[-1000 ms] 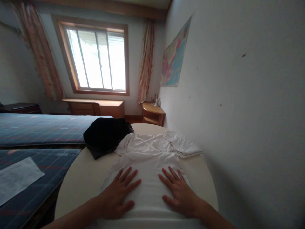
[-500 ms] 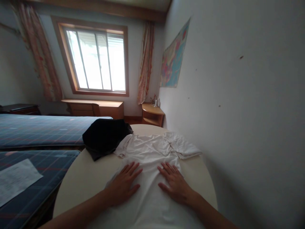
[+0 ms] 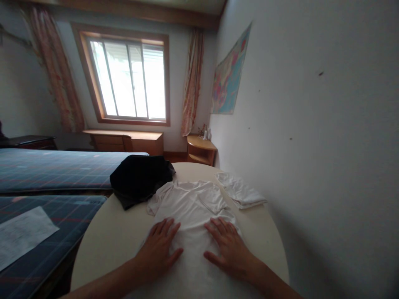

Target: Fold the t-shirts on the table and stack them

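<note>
A white T-shirt (image 3: pixel 190 207) lies spread on a round cream table (image 3: pixel 99 245), its neckline toward the far side and its lower part running out of view beneath me. My left hand (image 3: pixel 160 247) rests on the left part of the shirt, fingers stretched out. Across from it, my right hand (image 3: pixel 227 245) lies on the right part, fingers apart and thumb pointing inward. Neither hand grips the cloth. Soft wrinkles cross the chest and the sleeves.
Black cloth (image 3: pixel 140 178) is heaped at the table's far left. A folded white garment (image 3: pixel 241 191) lies at the far right, beside the wall (image 3: pixel 311 174). Plaid mattresses (image 3: pixel 62 170) stand to the left, with a paper sheet (image 3: pixel 26 234) on the nearer one.
Both hands have slid a little toward me. The shirt has shifted the same way, and its right sleeve has come away from the folded white garment.
</note>
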A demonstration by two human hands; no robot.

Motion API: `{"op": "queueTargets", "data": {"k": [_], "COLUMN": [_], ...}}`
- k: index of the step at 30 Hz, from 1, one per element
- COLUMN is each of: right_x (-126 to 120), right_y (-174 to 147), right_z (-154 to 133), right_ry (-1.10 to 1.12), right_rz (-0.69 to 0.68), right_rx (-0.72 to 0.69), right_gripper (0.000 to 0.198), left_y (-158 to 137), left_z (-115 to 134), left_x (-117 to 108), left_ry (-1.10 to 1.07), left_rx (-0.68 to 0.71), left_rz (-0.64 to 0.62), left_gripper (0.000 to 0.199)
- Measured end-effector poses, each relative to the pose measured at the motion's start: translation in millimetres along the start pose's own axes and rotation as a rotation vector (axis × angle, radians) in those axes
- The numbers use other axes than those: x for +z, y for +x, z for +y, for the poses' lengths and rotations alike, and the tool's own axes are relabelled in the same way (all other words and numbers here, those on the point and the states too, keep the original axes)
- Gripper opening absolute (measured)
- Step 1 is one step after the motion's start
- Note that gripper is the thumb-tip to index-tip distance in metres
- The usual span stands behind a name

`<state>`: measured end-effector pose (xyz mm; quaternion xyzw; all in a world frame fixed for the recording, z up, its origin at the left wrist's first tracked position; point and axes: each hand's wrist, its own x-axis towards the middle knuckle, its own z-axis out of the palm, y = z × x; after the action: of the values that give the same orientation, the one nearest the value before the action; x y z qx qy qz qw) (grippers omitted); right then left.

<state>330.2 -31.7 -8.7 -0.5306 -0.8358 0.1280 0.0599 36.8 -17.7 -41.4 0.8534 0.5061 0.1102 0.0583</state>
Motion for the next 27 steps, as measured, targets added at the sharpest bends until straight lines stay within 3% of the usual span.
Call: {"op": "queueTargets", "data": {"k": [3, 6, 9, 11, 14, 16, 21, 27], "right_x": [-3, -3, -6, -11, -23, -32, -50, -41], "right_y": [21, 30, 31, 33, 50, 73, 137, 177], "right_z": [0, 0, -3, -5, -4, 1, 30, 62], "right_ry": [-0.027, -0.035, -0.066, -0.101, -0.171, -0.197, -0.21, -0.085], "right_rz": [0.058, -0.007, -0.058, -0.04, 0.06, 0.133, 0.283, 0.21], "right_rx": [0.001, 0.064, 0.121, 0.136, 0.154, 0.184, 0.296, 0.289], "right_gripper": [0.077, 0.081, 0.088, 0.087, 0.065, 0.049, 0.038, 0.053], "left_y": [44, 78, 96, 102, 112, 123, 149, 163], "left_z": [-2, -4, -6, -9, -20, -32, -68, -93], "left_x": [2, 6, 8, 3, -18, -35, -62, -60], "left_ry": [-0.001, 0.036, 0.084, 0.094, 0.146, 0.215, 0.218, 0.149], "left_rx": [-0.011, -0.071, -0.195, -0.199, -0.186, -0.262, -0.469, -0.435], "left_rz": [0.108, 0.117, 0.096, 0.114, 0.2, 0.24, 0.117, 0.035], "left_gripper": [0.064, 0.062, 0.062, 0.058, 0.044, 0.037, 0.03, 0.018]}}
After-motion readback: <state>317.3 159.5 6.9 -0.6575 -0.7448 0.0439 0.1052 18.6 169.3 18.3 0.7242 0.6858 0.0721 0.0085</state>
